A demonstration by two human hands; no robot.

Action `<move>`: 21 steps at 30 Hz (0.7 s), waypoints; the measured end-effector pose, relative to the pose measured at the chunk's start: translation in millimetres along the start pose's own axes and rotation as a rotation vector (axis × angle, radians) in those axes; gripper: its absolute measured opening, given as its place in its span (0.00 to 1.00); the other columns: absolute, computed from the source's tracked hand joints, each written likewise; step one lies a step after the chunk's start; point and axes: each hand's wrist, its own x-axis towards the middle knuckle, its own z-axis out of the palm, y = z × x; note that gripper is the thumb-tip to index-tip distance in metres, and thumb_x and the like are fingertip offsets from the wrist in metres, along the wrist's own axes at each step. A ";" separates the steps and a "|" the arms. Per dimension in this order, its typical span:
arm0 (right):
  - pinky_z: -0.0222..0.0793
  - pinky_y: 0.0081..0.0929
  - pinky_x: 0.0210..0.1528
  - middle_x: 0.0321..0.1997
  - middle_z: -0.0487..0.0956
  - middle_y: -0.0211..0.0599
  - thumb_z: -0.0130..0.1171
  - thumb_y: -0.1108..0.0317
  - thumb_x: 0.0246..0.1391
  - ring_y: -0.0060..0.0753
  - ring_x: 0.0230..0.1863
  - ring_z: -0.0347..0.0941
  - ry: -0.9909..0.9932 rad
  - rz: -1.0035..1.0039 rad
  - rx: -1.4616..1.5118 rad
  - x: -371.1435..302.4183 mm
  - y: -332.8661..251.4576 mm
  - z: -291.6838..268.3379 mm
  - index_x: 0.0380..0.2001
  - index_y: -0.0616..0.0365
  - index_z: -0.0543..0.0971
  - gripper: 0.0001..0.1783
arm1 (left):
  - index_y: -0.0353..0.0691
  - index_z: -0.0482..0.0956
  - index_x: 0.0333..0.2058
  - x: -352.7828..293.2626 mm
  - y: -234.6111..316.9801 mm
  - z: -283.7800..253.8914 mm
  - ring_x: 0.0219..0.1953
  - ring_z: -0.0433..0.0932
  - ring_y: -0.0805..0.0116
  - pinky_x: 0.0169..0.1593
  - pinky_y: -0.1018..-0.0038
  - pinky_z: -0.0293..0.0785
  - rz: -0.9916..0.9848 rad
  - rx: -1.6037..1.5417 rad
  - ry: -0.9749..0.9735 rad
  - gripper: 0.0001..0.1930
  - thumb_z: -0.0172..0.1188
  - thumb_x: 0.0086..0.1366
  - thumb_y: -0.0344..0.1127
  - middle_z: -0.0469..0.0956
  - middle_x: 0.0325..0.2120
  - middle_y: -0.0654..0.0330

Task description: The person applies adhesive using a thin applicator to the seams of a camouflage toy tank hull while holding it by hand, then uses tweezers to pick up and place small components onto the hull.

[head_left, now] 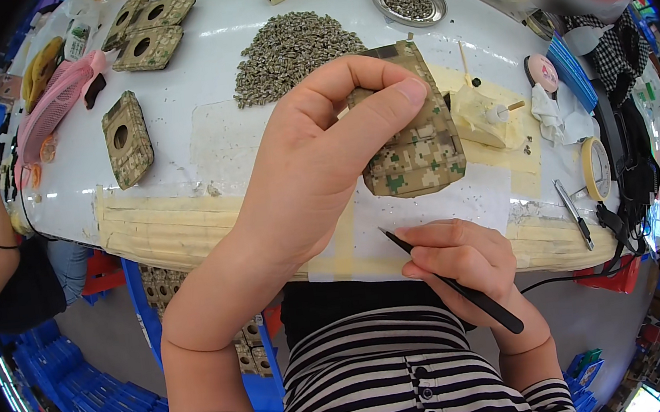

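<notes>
Camouflage pieces: flat fabric squares (127, 138) with round holes, far left on the white surface (195, 67).
Pellet heap: grainy grey-green mound (287, 47), centre.
Left hand (306, 168): fingers curled shut around a stiff camouflage panel (418, 148), raised above the surface.
Right hand (464, 260): fingers pinched closed on slim black tweezers (450, 280), tip just below the panel.

White worktable (201, 50); blue crates (102, 407)

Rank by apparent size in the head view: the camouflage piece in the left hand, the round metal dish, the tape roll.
1. Camouflage piece, though it is nearest the camera.
2. Round metal dish.
3. Tape roll, seen edge-on, so unsure against the dish.
</notes>
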 end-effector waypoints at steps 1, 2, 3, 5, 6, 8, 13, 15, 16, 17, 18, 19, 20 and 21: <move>0.75 0.28 0.31 0.36 0.80 0.48 0.68 0.76 0.40 0.41 0.31 0.79 0.002 -0.006 -0.002 -0.1 0.4 0.4 0.31 0.60 0.72 0.15 | 0.36 0.73 0.39 0.3 -0.4 -0.3 0.41 0.81 0.64 0.42 0.74 0.79 0.001 -0.001 -0.003 0.08 0.52 0.66 0.34 0.78 0.34 0.57; 0.75 0.29 0.31 0.36 0.80 0.48 0.68 0.76 0.40 0.41 0.31 0.79 0.003 -0.009 -0.004 -0.2 0.5 0.6 0.31 0.60 0.72 0.15 | 0.36 0.73 0.39 0.2 -0.2 -0.2 0.41 0.81 0.64 0.42 0.74 0.79 0.001 -0.002 -0.003 0.08 0.52 0.66 0.34 0.78 0.34 0.57; 0.75 0.29 0.31 0.36 0.80 0.48 0.68 0.76 0.40 0.42 0.31 0.79 0.004 -0.012 -0.007 -0.3 0.6 0.5 0.31 0.60 0.72 0.16 | 0.36 0.73 0.38 0.1 0.2 0.3 0.41 0.81 0.64 0.42 0.74 0.79 0.000 -0.002 -0.002 0.08 0.52 0.66 0.34 0.78 0.34 0.57; 0.75 0.29 0.31 0.36 0.80 0.48 0.68 0.76 0.40 0.42 0.31 0.79 0.004 -0.017 -0.010 -0.5 0.8 0.9 0.32 0.60 0.72 0.16 | 0.36 0.74 0.38 -0.4 0.6 0.3 0.41 0.81 0.64 0.42 0.74 0.79 0.002 -0.003 0.000 0.08 0.52 0.66 0.34 0.78 0.34 0.57; 0.75 0.29 0.31 0.36 0.80 0.48 0.68 0.76 0.40 0.41 0.31 0.79 0.004 -0.018 -0.012 -0.8 0.9 1.0 0.32 0.60 0.71 0.16 | 0.36 0.74 0.38 -0.5 0.6 0.1 0.41 0.81 0.64 0.42 0.74 0.79 0.004 -0.005 0.000 0.08 0.52 0.66 0.34 0.78 0.34 0.57; 0.75 0.28 0.31 0.36 0.80 0.48 0.68 0.76 0.40 0.41 0.31 0.79 0.009 -0.004 -0.003 -1.0 0.2 1.3 0.32 0.60 0.71 0.16 | 0.36 0.74 0.38 -0.7 0.7 -0.1 0.41 0.81 0.64 0.43 0.74 0.79 0.005 -0.004 0.001 0.08 0.52 0.66 0.34 0.78 0.34 0.57; 0.74 0.27 0.33 0.36 0.80 0.50 0.66 0.76 0.45 0.40 0.32 0.79 0.039 0.089 0.103 -0.4 -4.0 -4.1 0.30 0.60 0.70 0.13 | 0.36 0.73 0.38 -1.0 1.9 1.1 0.41 0.80 0.65 0.43 0.74 0.78 0.002 -0.006 0.002 0.08 0.52 0.66 0.34 0.78 0.34 0.57; 0.74 0.24 0.32 0.34 0.81 0.49 0.67 0.75 0.44 0.36 0.31 0.79 0.148 0.195 0.168 -5.8 -5.0 -8.8 0.29 0.61 0.72 0.12 | 0.36 0.73 0.38 -0.5 0.0 0.1 0.41 0.80 0.66 0.42 0.74 0.78 0.013 0.023 -0.002 0.07 0.51 0.66 0.33 0.78 0.34 0.57; 0.74 0.23 0.31 0.33 0.81 0.48 0.67 0.75 0.44 0.34 0.31 0.79 0.208 0.244 0.194 -8.0 -6.2 -13.2 0.28 0.62 0.73 0.11 | 0.36 0.72 0.38 0.5 1.0 0.2 0.41 0.80 0.66 0.42 0.75 0.78 0.023 0.038 -0.012 0.07 0.51 0.66 0.33 0.78 0.34 0.57; 0.73 0.23 0.33 0.34 0.81 0.50 0.65 0.77 0.48 0.34 0.33 0.79 0.279 0.288 0.294 -10.6 -7.0 -18.6 0.30 0.63 0.72 0.10 | 0.36 0.72 0.38 0.2 2.6 0.9 0.41 0.80 0.67 0.42 0.75 0.78 0.020 0.079 -0.008 0.07 0.51 0.66 0.33 0.78 0.34 0.57; 0.74 0.24 0.35 0.34 0.80 0.51 0.63 0.78 0.49 0.35 0.34 0.79 0.317 0.315 0.348 -11.1 -7.1 -26.0 0.31 0.64 0.71 0.10 | 0.36 0.72 0.38 -1.8 4.5 1.5 0.41 0.80 0.67 0.42 0.75 0.78 0.017 0.120 -0.003 0.07 0.51 0.67 0.33 0.78 0.34 0.57; 0.75 0.26 0.37 0.34 0.80 0.52 0.61 0.79 0.50 0.36 0.35 0.79 0.360 0.340 0.399 -9.9 -7.8 -34.1 0.32 0.64 0.70 0.10 | 0.36 0.72 0.38 -3.0 6.0 3.0 0.40 0.80 0.67 0.42 0.75 0.78 0.017 0.161 -0.005 0.07 0.51 0.67 0.33 0.78 0.34 0.57; 0.76 0.30 0.41 0.33 0.79 0.51 0.58 0.78 0.53 0.36 0.37 0.78 0.387 0.340 0.501 -5.5 -9.6 -42.1 0.34 0.66 0.68 0.08 | 0.35 0.72 0.37 -5.2 8.5 5.4 0.40 0.80 0.68 0.42 0.75 0.78 -0.010 0.199 -0.001 0.07 0.51 0.67 0.33 0.77 0.34 0.57; 0.77 0.30 0.41 0.33 0.78 0.51 0.57 0.77 0.54 0.36 0.38 0.78 0.400 0.365 0.532 -1.0 -11.5 -50.0 0.34 0.66 0.68 0.08 | 0.35 0.72 0.37 -6.6 8.6 7.3 0.40 0.80 0.68 0.42 0.74 0.78 -0.017 0.211 -0.027 0.07 0.51 0.67 0.32 0.78 0.34 0.57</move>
